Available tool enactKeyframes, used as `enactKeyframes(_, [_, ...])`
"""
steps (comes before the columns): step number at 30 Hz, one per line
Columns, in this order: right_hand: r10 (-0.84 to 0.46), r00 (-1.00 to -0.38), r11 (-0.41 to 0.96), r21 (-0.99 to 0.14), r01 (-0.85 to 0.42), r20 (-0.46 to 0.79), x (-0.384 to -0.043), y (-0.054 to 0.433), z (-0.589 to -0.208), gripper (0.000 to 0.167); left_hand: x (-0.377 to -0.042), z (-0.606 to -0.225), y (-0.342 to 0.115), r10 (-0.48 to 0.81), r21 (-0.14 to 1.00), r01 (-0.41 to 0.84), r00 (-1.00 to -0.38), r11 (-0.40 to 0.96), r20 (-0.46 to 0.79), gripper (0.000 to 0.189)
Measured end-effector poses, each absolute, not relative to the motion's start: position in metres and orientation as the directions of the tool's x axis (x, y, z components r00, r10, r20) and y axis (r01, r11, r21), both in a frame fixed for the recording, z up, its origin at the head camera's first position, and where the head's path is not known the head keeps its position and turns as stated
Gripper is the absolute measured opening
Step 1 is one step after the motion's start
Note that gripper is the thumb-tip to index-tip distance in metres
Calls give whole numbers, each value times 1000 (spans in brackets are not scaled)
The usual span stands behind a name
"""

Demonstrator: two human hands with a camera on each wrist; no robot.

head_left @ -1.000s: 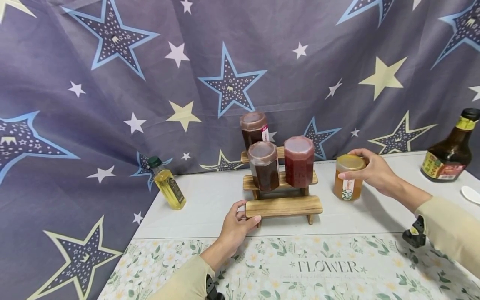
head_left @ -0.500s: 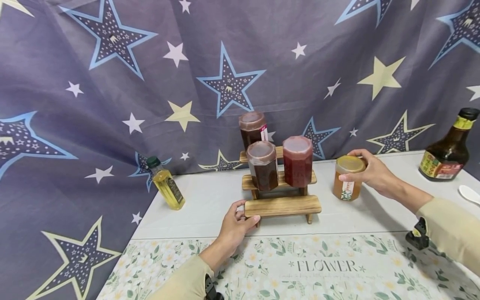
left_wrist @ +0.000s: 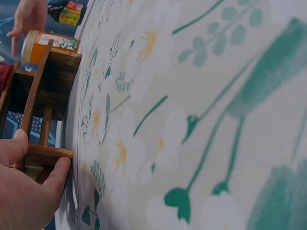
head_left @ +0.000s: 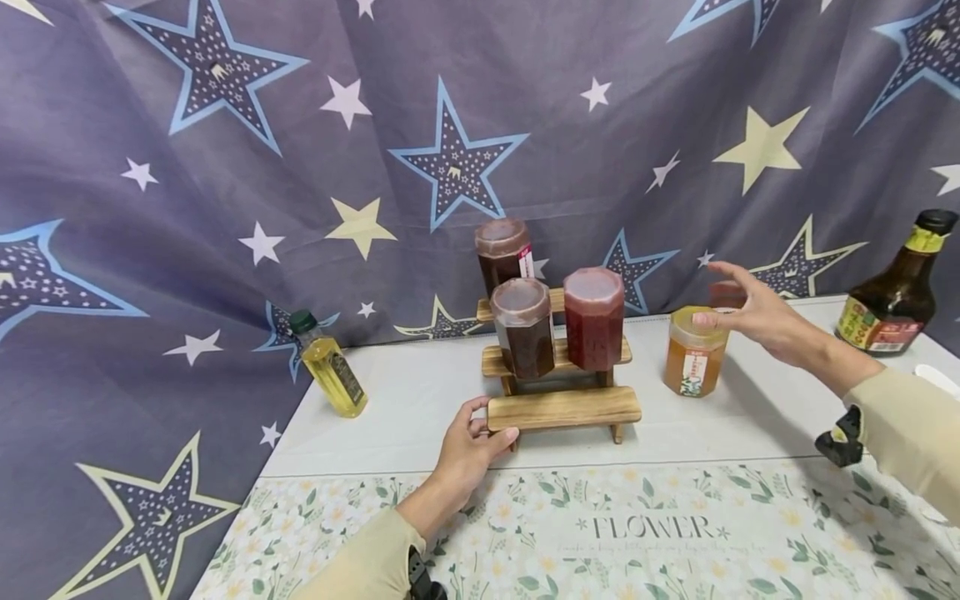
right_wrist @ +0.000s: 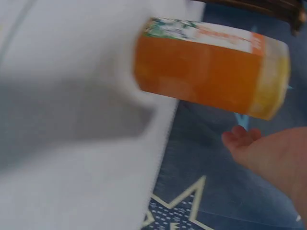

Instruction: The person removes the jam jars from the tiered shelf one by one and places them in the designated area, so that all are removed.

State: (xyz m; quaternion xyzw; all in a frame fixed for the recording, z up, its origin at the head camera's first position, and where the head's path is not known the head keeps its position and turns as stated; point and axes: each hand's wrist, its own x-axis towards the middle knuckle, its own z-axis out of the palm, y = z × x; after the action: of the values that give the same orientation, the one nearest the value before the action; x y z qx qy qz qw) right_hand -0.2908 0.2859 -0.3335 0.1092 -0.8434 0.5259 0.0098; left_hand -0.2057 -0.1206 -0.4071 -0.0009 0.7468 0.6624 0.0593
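Note:
My left hand grips the left end of the lowest step of a three-tier wooden display rack, thumb at the front. In the left wrist view its thumb and a finger pinch the wooden leg end. A dark jam jar and a red jam jar stand on the middle step. Behind them another dark jar is on the top step. Right of the rack, an amber jar with a white label stands on the table. My right hand hovers by its lid, fingers spread; the right wrist view shows a gap between hand and jar.
A green-capped oil bottle stands at the table's left. Far right are a dark sauce bottle and part of a white spoon. A star-patterned curtain hangs behind the table. A floral mat covers the front.
My right hand has let go of the amber jar and lifted slightly up and to the right, its fingers opening. The jar stays in place, and my left hand keeps its hold on the rack.

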Motion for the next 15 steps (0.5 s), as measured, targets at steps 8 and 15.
enactKeyframes(8, [-132, -979, 424, -883, -200, 158, -296, 283, -298, 92, -205, -406, -120, 74, 989, -78, -993, 124, -88, 71])
enactKeyframes(15, [-143, -965, 455, -851, -261, 220, -301, 264, -264, 92, -205, -406, -121, 77, 990, -78, -993, 116, -87, 71])
